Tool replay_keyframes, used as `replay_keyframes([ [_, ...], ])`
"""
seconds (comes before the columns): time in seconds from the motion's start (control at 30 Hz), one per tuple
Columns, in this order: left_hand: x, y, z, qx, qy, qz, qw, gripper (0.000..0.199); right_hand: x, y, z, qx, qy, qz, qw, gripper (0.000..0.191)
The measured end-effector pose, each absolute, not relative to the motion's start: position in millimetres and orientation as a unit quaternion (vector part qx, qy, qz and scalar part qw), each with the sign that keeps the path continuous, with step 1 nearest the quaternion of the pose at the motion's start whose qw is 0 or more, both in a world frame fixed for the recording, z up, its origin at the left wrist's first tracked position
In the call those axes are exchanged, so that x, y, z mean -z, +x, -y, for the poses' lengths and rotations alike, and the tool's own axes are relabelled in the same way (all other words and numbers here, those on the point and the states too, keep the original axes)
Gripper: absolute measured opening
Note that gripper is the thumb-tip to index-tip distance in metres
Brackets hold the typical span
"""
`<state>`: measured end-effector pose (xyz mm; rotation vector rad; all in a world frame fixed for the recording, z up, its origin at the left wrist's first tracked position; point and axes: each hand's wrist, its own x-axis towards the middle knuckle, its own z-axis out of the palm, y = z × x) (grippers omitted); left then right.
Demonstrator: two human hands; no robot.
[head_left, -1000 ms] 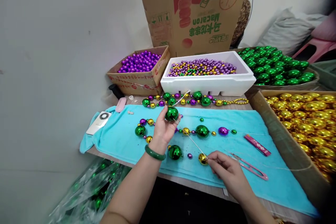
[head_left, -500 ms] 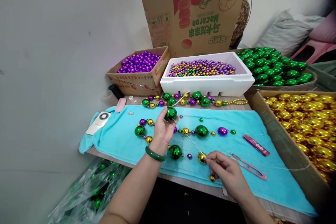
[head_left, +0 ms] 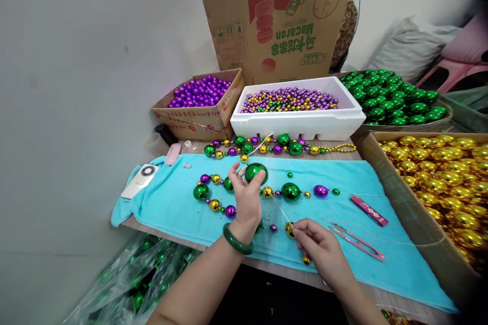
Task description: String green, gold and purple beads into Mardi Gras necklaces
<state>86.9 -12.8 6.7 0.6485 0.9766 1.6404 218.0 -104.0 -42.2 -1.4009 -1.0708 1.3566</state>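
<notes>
Between its thumb and fingers, my left hand (head_left: 247, 203) grips a large shiny green bead (head_left: 255, 173) above the towel. A thin straight needle (head_left: 279, 205) runs up from the pinched fingertips of my right hand (head_left: 318, 245) to the lower side of this bead; whether its tip is inside cannot be made out. Behind my left hand lies a looped row of green, purple and gold beads (head_left: 215, 205), partly hidden. A gold bead (head_left: 288, 229) sits partly behind my right fingertips, and a smaller gold bead (head_left: 306, 260) shows below them.
A turquoise towel (head_left: 163, 203) covers the table. Pink thread snips (head_left: 360, 245) and a magenta packet (head_left: 369, 210) lie on the right. A finished-looking bead necklace (head_left: 295, 148) lies before a white foam box (head_left: 297, 124). A carton (head_left: 406, 223) of gold beads borders the right side.
My left hand has turned and shifted slightly right and down with the green bead, its thumb now across the bead's front. The needle stays in my right hand, and the view has shifted slightly.
</notes>
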Motion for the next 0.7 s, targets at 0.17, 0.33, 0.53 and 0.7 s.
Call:
replay_keyframes([
  [0.17, -4.6, 96.2, 17.7, -0.677, 0.305, -0.407, 0.532, 0.062, 45.0, 220.9, 103.3, -0.569, -0.568, 0.395, 0.445, 0.036],
  [0.33, -1.9, 96.6, 12.4, -0.674, 0.281, -0.395, 0.558, 0.061, 44.0, 227.3, 101.6, -0.585, -0.561, 0.384, 0.443, 0.036],
  [0.53, 0.9, 98.6, 14.7, -0.671, 0.347, -0.415, 0.507, 0.065, 40.2, 225.0, 96.1, -0.580, -0.573, 0.363, 0.452, 0.035],
  [0.7, 1.3, 99.9, 13.1, -0.676, 0.361, -0.417, 0.488, 0.067, 42.9, 224.4, 94.7, -0.568, -0.579, 0.363, 0.459, 0.033],
])
